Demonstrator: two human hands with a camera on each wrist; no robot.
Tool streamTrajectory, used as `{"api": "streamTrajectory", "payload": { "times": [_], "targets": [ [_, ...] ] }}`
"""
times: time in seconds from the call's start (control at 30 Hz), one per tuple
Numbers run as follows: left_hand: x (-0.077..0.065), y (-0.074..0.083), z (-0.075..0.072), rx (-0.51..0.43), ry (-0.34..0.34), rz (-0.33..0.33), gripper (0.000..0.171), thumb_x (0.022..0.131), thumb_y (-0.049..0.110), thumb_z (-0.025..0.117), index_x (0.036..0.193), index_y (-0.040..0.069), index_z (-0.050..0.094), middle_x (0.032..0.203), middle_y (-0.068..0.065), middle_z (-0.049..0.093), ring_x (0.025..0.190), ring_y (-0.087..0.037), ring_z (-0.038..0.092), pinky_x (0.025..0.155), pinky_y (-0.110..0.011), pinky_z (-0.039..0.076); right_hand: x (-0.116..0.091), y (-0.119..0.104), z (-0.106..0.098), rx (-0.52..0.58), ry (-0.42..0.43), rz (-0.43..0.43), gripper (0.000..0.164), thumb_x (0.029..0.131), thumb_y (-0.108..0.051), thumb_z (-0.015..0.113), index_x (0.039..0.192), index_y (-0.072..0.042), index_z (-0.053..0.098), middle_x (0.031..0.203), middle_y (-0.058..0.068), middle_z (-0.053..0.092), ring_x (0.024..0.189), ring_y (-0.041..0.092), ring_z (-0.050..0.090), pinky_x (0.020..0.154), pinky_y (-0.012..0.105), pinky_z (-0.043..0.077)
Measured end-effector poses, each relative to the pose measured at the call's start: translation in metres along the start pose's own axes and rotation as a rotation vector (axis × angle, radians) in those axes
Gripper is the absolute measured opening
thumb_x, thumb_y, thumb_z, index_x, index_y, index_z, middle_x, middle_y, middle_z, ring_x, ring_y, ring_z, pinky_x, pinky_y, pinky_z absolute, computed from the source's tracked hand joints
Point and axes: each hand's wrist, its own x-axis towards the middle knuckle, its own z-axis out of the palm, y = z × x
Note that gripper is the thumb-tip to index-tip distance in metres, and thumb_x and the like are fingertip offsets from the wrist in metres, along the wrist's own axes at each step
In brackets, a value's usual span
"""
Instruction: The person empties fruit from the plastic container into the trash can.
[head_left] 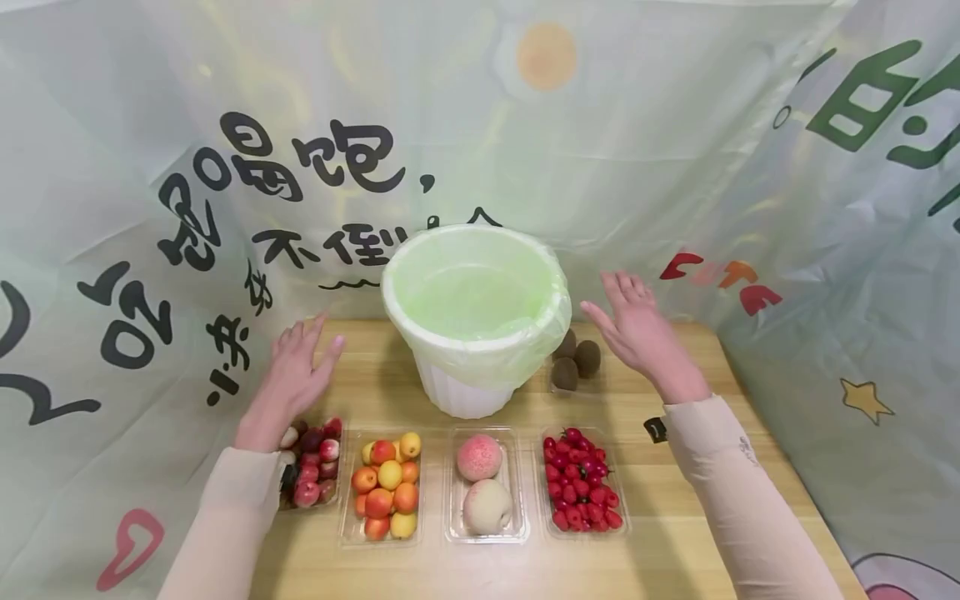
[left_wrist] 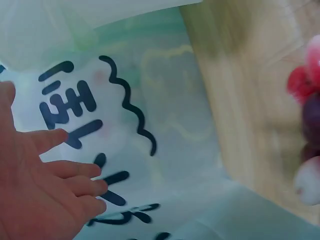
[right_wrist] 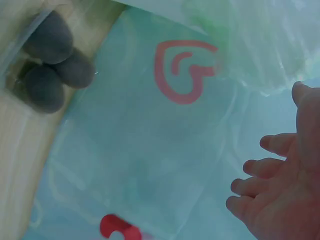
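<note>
A white bin [head_left: 457, 383] lined with a pale green plastic bag [head_left: 517, 329] stands upright at the middle back of the table. To its left my left hand [head_left: 296, 371] is held in the air, fingers spread and holding nothing. My right hand [head_left: 641, 333] hovers on the other side, its thumb pointing at the bag's rim, and it also holds nothing. In the left wrist view the left hand [left_wrist: 50, 185] shows straight fingers apart from the bin. The right wrist view has the right hand [right_wrist: 277, 175] with its thumb tip close to the bag.
In front are clear plastic boxes of dark red mixed fruit [head_left: 309, 467], small yellow-orange fruit [head_left: 390, 477], two peaches [head_left: 480, 458] and red berries [head_left: 581, 483]. Brown kiwi-like fruit [head_left: 587, 358] sit in a box behind right. A printed cloth [head_left: 637, 167] encloses the wooden table [head_left: 450, 575].
</note>
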Motion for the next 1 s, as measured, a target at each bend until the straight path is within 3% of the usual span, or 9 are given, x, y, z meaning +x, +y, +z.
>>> {"api": "streamTrajectory", "payload": {
  "times": [0.13, 0.3, 0.37, 0.43, 0.5, 0.63, 0.83, 1.0],
  "targets": [
    [-0.020, -0.014, 0.003, -0.089, 0.023, -0.084, 0.074, 0.112, 0.058, 0.022, 0.170, 0.013, 0.017, 0.167, -0.037, 0.024, 0.151, -0.062, 0.023, 0.123, -0.075, 0.018, 0.009, -0.015, -0.004, 0.037, 0.005, -0.044, 0.082, 0.111, -0.060, 0.028, 0.167, 0.000, 0.018, 0.172, 0.033, 0.013, 0.161, 0.052, 0.008, 0.131, 0.064, 0.007],
    [-0.047, -0.032, 0.011, -0.139, 0.178, -0.197, 0.068, 0.114, 0.049, 0.028, 0.159, 0.001, 0.041, 0.147, -0.036, 0.055, 0.137, -0.059, 0.049, 0.116, -0.069, 0.037, 0.019, -0.033, -0.007, 0.058, 0.030, -0.094, 0.074, 0.114, -0.051, 0.027, 0.165, 0.003, 0.026, 0.173, 0.030, 0.016, 0.162, 0.048, 0.011, 0.133, 0.059, 0.009],
    [-0.057, -0.040, 0.015, -0.144, 0.243, -0.227, 0.064, 0.114, 0.045, 0.033, 0.153, -0.003, 0.049, 0.137, -0.036, 0.062, 0.130, -0.058, 0.056, 0.112, -0.068, 0.042, 0.023, -0.039, -0.008, 0.070, 0.030, -0.101, 0.073, 0.114, -0.051, 0.027, 0.164, 0.003, 0.027, 0.173, 0.028, 0.016, 0.162, 0.047, 0.011, 0.133, 0.059, 0.010],
    [-0.066, -0.048, 0.018, -0.143, 0.256, -0.266, 0.063, 0.114, 0.044, 0.034, 0.151, -0.004, 0.051, 0.133, -0.037, 0.064, 0.126, -0.057, 0.058, 0.108, -0.068, 0.045, 0.025, -0.044, -0.008, 0.081, 0.024, -0.103, 0.074, 0.114, -0.052, 0.026, 0.166, 0.000, 0.025, 0.174, 0.027, 0.015, 0.163, 0.046, 0.011, 0.133, 0.059, 0.011],
    [-0.073, -0.056, 0.020, -0.129, 0.224, -0.303, 0.064, 0.113, 0.043, 0.034, 0.153, -0.004, 0.048, 0.133, -0.038, 0.064, 0.123, -0.057, 0.059, 0.103, -0.068, 0.047, 0.028, -0.049, -0.008, 0.095, 0.019, -0.105, 0.076, 0.113, -0.054, 0.026, 0.167, -0.001, 0.022, 0.174, 0.026, 0.014, 0.163, 0.044, 0.010, 0.133, 0.059, 0.012],
    [-0.088, -0.073, 0.022, -0.087, 0.096, -0.354, 0.065, 0.112, 0.041, 0.034, 0.158, -0.006, 0.039, 0.137, -0.041, 0.059, 0.125, -0.060, 0.055, 0.103, -0.070, 0.046, 0.035, -0.058, -0.005, 0.115, -0.004, -0.107, 0.081, 0.112, -0.059, 0.026, 0.168, -0.002, 0.015, 0.175, 0.026, 0.010, 0.164, 0.041, 0.008, 0.133, 0.057, 0.012],
    [-0.107, -0.097, 0.028, -0.015, 0.013, -0.319, 0.060, 0.106, 0.022, 0.045, 0.151, -0.017, 0.040, 0.131, -0.045, 0.059, 0.119, -0.064, 0.056, 0.100, -0.069, 0.048, 0.042, -0.067, 0.004, 0.104, -0.062, -0.110, 0.082, 0.112, -0.059, 0.024, 0.168, -0.001, 0.014, 0.176, 0.023, 0.007, 0.165, 0.040, 0.006, 0.134, 0.056, 0.011],
    [-0.112, -0.111, 0.033, 0.015, -0.069, -0.297, 0.060, 0.100, 0.018, 0.055, 0.145, -0.021, 0.044, 0.125, -0.044, 0.062, 0.108, -0.058, 0.061, 0.095, -0.065, 0.051, 0.043, -0.070, 0.010, 0.109, -0.086, -0.109, 0.074, 0.114, -0.051, 0.024, 0.167, 0.001, 0.019, 0.177, 0.023, 0.009, 0.165, 0.039, 0.006, 0.134, 0.055, 0.010]
  ]
}}
